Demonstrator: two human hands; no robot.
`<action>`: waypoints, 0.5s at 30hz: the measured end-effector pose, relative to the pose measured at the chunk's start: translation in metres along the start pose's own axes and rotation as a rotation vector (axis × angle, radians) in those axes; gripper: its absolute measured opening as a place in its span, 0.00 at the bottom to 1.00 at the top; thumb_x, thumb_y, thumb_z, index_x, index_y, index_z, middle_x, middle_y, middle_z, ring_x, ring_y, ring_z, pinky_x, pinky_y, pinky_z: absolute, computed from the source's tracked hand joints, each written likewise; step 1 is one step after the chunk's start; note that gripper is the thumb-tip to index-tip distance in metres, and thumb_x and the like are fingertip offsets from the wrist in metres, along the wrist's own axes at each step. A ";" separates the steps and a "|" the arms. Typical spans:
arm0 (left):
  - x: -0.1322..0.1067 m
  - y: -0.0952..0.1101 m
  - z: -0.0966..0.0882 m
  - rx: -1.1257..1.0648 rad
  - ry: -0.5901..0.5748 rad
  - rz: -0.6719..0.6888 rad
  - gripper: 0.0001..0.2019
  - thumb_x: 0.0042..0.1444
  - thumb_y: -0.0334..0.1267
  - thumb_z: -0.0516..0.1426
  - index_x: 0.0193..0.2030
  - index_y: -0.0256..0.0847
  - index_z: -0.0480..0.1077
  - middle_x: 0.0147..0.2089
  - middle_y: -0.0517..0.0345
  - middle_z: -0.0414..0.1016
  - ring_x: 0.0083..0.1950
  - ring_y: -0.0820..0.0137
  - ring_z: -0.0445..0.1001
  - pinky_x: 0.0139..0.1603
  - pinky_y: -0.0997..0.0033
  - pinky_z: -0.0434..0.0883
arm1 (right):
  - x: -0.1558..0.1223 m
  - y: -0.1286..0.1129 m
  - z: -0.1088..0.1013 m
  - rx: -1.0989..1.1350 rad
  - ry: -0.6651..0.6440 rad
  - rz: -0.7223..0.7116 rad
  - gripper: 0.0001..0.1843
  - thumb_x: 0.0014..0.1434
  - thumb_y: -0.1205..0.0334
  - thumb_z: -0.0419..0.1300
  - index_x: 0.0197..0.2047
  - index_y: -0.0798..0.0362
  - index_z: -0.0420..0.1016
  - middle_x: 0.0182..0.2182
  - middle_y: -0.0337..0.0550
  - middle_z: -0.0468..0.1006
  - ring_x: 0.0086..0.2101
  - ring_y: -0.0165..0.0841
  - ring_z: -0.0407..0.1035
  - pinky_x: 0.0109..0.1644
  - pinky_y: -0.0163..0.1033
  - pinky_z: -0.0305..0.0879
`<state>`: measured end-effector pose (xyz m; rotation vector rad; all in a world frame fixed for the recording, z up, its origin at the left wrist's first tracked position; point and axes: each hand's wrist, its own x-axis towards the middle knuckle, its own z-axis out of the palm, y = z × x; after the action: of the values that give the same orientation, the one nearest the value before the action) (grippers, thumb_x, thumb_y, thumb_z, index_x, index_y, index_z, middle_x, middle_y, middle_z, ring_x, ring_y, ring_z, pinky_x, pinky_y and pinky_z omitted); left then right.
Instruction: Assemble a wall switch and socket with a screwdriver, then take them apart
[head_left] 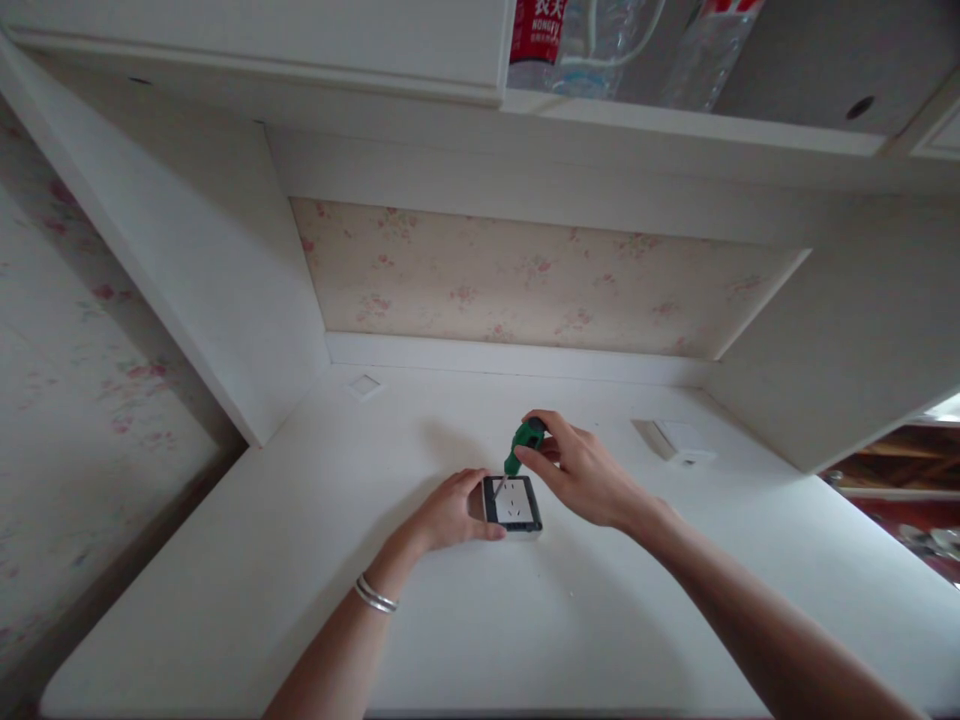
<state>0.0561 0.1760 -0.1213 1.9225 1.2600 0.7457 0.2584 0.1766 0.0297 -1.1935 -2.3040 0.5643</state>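
A wall socket [514, 503] with a white face and a dark frame sits on a white box on the desk. My left hand [455, 512] grips its left side, fingers at the back edge and thumb at the front. In my right hand [574, 462] is a screwdriver with a green and black handle [525, 440], held tilted between thumb and fingers. Its thin shaft reaches down to the left part of the socket's frame. Whether the tip sits in a screw is too small to tell.
On the white desk [225, 600], a white box-shaped piece [681, 442] lies to the right and a small square frame [365, 386] at the back left. Side panels flank the desk. Plastic bottles [709, 55] stand on the shelf overhead.
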 end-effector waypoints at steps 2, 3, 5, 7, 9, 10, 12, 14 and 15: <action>0.000 0.000 0.000 0.003 -0.002 0.004 0.44 0.36 0.57 0.67 0.61 0.44 0.61 0.60 0.49 0.63 0.60 0.54 0.62 0.62 0.58 0.60 | 0.000 0.001 0.000 -0.006 -0.004 0.000 0.15 0.64 0.55 0.51 0.52 0.49 0.59 0.35 0.42 0.77 0.35 0.35 0.74 0.38 0.38 0.66; 0.000 -0.001 0.000 0.007 -0.003 0.006 0.44 0.36 0.57 0.67 0.61 0.43 0.61 0.60 0.49 0.63 0.60 0.54 0.62 0.62 0.58 0.60 | 0.000 0.001 0.000 -0.008 -0.005 -0.003 0.16 0.64 0.56 0.51 0.53 0.49 0.58 0.35 0.42 0.77 0.35 0.35 0.74 0.38 0.39 0.66; 0.000 0.000 0.000 0.012 0.001 0.007 0.44 0.36 0.56 0.67 0.61 0.43 0.61 0.60 0.50 0.64 0.59 0.54 0.63 0.61 0.58 0.60 | -0.001 0.001 -0.001 -0.008 -0.009 -0.022 0.18 0.63 0.58 0.51 0.56 0.49 0.56 0.38 0.44 0.76 0.36 0.34 0.74 0.39 0.39 0.67; 0.000 0.000 0.000 0.010 0.009 0.008 0.44 0.36 0.56 0.67 0.60 0.43 0.61 0.59 0.50 0.65 0.58 0.55 0.64 0.61 0.59 0.61 | -0.001 0.000 -0.002 0.000 -0.026 -0.061 0.20 0.63 0.61 0.50 0.58 0.48 0.54 0.44 0.46 0.74 0.37 0.34 0.73 0.41 0.40 0.67; 0.000 0.001 0.001 0.006 0.013 0.013 0.43 0.36 0.55 0.68 0.60 0.43 0.62 0.58 0.50 0.65 0.58 0.55 0.64 0.60 0.59 0.61 | 0.000 -0.003 -0.003 0.017 -0.052 -0.116 0.23 0.63 0.64 0.50 0.61 0.47 0.53 0.50 0.47 0.70 0.38 0.33 0.72 0.43 0.40 0.67; 0.000 0.001 0.001 0.005 0.014 0.017 0.42 0.37 0.54 0.68 0.59 0.43 0.62 0.58 0.51 0.66 0.57 0.56 0.65 0.60 0.59 0.61 | 0.001 -0.003 -0.003 0.021 -0.062 -0.139 0.24 0.62 0.65 0.50 0.61 0.46 0.52 0.53 0.48 0.68 0.38 0.32 0.72 0.43 0.40 0.67; 0.000 0.002 0.001 0.006 0.014 0.015 0.42 0.37 0.54 0.68 0.59 0.43 0.62 0.58 0.51 0.66 0.57 0.56 0.65 0.60 0.59 0.61 | 0.003 -0.004 -0.003 0.016 -0.070 -0.159 0.25 0.62 0.66 0.50 0.62 0.45 0.52 0.55 0.48 0.66 0.40 0.33 0.71 0.43 0.40 0.67; 0.000 0.002 0.001 0.006 0.013 0.004 0.43 0.37 0.54 0.68 0.60 0.43 0.62 0.58 0.50 0.65 0.58 0.55 0.64 0.60 0.58 0.61 | 0.005 -0.001 -0.003 -0.001 -0.054 -0.147 0.24 0.62 0.66 0.50 0.61 0.45 0.54 0.54 0.48 0.66 0.41 0.34 0.70 0.43 0.40 0.67; 0.000 0.001 0.000 0.006 0.008 0.002 0.43 0.37 0.55 0.68 0.60 0.43 0.61 0.59 0.50 0.65 0.59 0.55 0.63 0.61 0.58 0.60 | 0.006 0.002 -0.003 -0.005 -0.042 -0.135 0.23 0.62 0.66 0.50 0.60 0.45 0.55 0.53 0.48 0.67 0.41 0.34 0.70 0.43 0.41 0.66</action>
<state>0.0570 0.1753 -0.1206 1.9275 1.2661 0.7525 0.2584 0.1826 0.0328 -1.0279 -2.4007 0.5399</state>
